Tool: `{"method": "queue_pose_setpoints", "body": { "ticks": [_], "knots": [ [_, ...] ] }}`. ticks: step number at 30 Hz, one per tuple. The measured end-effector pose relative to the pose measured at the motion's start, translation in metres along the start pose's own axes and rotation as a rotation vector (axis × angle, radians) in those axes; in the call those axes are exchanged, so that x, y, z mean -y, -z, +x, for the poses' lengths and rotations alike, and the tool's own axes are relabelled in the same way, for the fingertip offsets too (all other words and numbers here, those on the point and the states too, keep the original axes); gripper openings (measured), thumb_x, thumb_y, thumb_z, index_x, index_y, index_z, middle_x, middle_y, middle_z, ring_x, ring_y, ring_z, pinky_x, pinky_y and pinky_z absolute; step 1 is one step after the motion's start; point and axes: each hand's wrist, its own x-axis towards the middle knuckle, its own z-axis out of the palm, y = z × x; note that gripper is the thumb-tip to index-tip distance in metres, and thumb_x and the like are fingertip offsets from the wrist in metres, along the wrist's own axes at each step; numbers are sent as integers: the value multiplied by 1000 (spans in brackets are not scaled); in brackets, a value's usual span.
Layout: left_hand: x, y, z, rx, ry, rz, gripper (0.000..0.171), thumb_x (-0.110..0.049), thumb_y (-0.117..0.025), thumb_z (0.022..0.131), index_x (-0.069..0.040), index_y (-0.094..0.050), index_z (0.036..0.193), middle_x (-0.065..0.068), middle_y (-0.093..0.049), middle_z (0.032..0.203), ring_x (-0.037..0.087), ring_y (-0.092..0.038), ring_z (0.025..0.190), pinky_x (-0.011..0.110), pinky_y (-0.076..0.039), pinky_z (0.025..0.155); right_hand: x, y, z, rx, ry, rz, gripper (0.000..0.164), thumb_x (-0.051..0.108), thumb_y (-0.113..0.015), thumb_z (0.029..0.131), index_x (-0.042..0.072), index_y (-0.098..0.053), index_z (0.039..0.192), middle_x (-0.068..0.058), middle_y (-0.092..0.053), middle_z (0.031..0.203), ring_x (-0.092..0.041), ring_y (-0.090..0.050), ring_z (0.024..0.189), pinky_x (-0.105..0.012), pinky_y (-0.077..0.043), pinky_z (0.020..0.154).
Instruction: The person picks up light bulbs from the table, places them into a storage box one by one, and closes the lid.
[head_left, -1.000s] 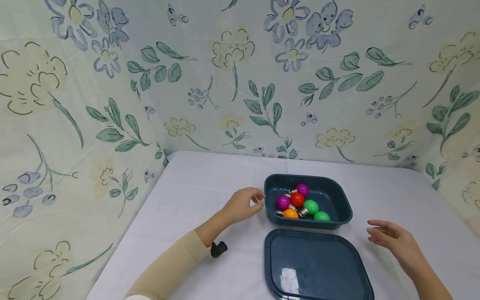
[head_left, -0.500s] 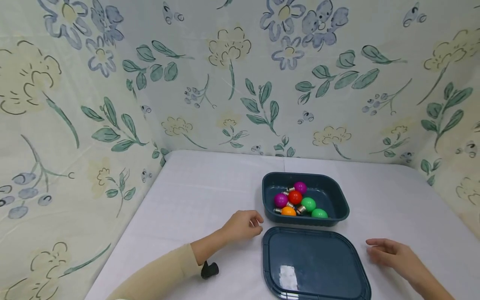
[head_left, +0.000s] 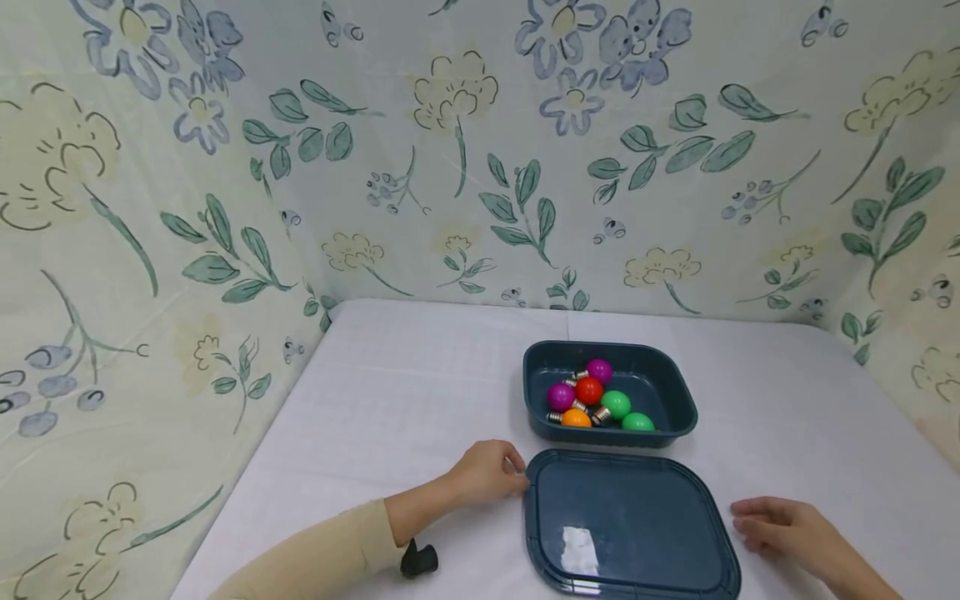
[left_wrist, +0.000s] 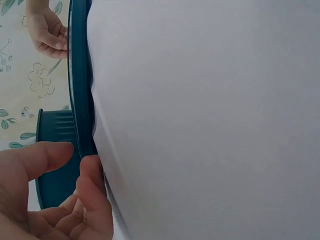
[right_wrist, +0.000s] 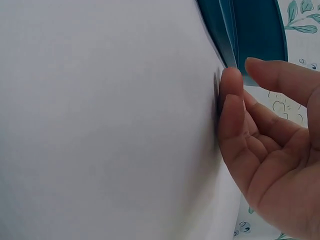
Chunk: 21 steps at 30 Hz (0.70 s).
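In the head view, a dark blue plastic lid (head_left: 630, 525) lies flat on the white-covered table. Behind it stands a matching box (head_left: 660, 392) holding several coloured light bulbs: purple, red (head_left: 588, 391), green (head_left: 616, 405) and orange. My left hand (head_left: 486, 475) is at the lid's left edge; its fingertips seem to touch the rim. The left wrist view shows the thumb (left_wrist: 57, 154) apart from the forefinger, near the lid's rim (left_wrist: 79, 75). My right hand (head_left: 787, 533) is just off the lid's right side, fingers loosely bent, thumb apart, holding nothing.
A small black object (head_left: 418, 561) shows beneath my left forearm, seemingly at the cuff. White cloth (head_left: 420, 375) covers the table. Floral fabric (head_left: 465, 167) hangs behind and along the sides.
Both hands have come nearer to me, from beside the box to the sides of the lid. The left fingertips have reached the lid's edge. Box, bulbs and lid stay put.
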Motion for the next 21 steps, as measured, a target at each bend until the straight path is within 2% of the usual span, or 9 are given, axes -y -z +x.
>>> {"method": "queue_pose_setpoints", "body": {
  "ticks": [7,15,21],
  "knots": [
    [-4,-5,1,-1,50,12,13,-11,-77,79,-7,-65,81,-2,-60,63,13,-55,58,24,-45,54,1,-7,-3,-9,-30,26,32,17,-64,92,-11,-63,107,-4,-65,78,-19,-61,70,-33,-54,64],
    [-4,-9,4,-22,67,-18,16,-6,-77,77,-7,-63,70,0,-60,54,13,-55,53,23,-43,52,3,-11,-3,-3,-16,35,27,17,-64,93,-10,-66,99,-3,-65,76,-19,-62,69,-32,-55,63],
    [-6,-10,2,-13,78,-39,18,-5,-77,77,-7,-62,67,1,-59,53,12,-55,52,22,-41,50,5,-13,-5,-7,-7,46,24,15,-63,93,-9,-67,95,-4,-64,73,-19,-62,67,-32,-54,61]
  ]
}}
